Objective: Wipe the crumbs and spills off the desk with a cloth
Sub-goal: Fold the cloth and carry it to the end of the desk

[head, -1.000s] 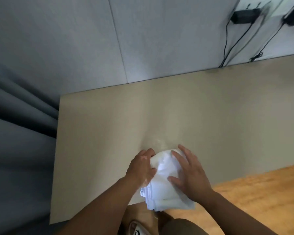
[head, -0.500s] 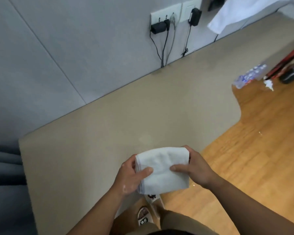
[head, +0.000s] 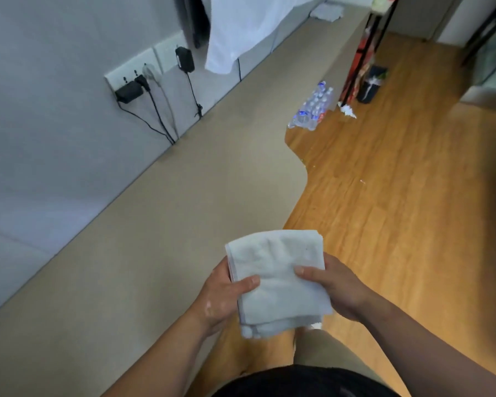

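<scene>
A folded white cloth (head: 278,270) is held in the air just off the front edge of the beige desk (head: 143,239). My left hand (head: 224,296) grips its left side, thumb on top. My right hand (head: 335,287) grips its right side, thumb lying across the top. The cloth does not touch the desk. I can make out no crumbs or spills on the desk surface from here.
Wall sockets with black chargers (head: 129,90) and hanging cables sit above the desk's back edge. A white garment (head: 241,30) hangs over the far desk. A pack of water bottles (head: 312,107) and a dark bin (head: 370,84) stand on the wooden floor (head: 398,196).
The cloth was pressed on the desk under both hands; both hands have lifted it off and hold it folded in the air. My view has swung right along the desk.
</scene>
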